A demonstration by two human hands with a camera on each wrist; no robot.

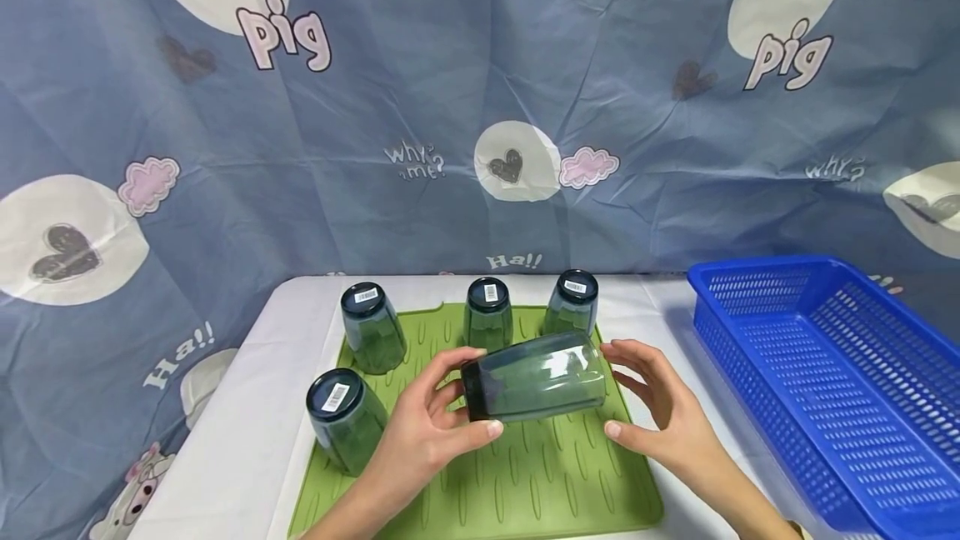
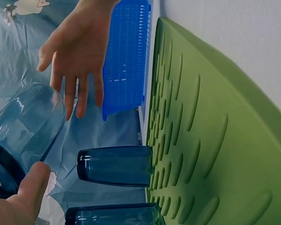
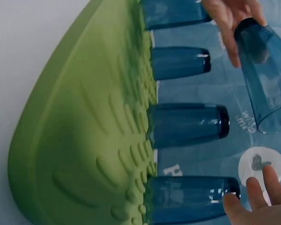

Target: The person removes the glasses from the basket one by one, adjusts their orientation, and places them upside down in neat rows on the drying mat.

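While your left hand (image 1: 423, 432) grips the base end of a dark blue-green glass tumbler (image 1: 536, 386), that tumbler lies sideways in the air above the green drying mat (image 1: 525, 490) — thumb under, fingers curled over the thick dark bottom. Left wrist view shows the same: thumb (image 2: 30, 190) pressed on the tumbler (image 2: 25, 129) near its barcode sticker. Your right hand (image 1: 660, 415) sits at the tumbler's open rim end, fingers spread and fairly straight; whether they touch the rim I cannot tell — in the left wrist view that hand (image 2: 77, 47) looks apart from the glass, holding nothing.

Four more tumblers stand upside down on the mat, barcode stickers up: one at front left (image 1: 343, 419), three along the back — left (image 1: 371, 327), middle (image 1: 488, 312), right (image 1: 573, 302). Right wrist view shows them in a row on the ribbed mat (image 3: 79, 136).

Blue plastic basket (image 1: 817, 390) sits on the white table (image 1: 232, 440) just right of the mat. Blue cartoon cloth (image 1: 450, 82) printed "pig" hangs behind.
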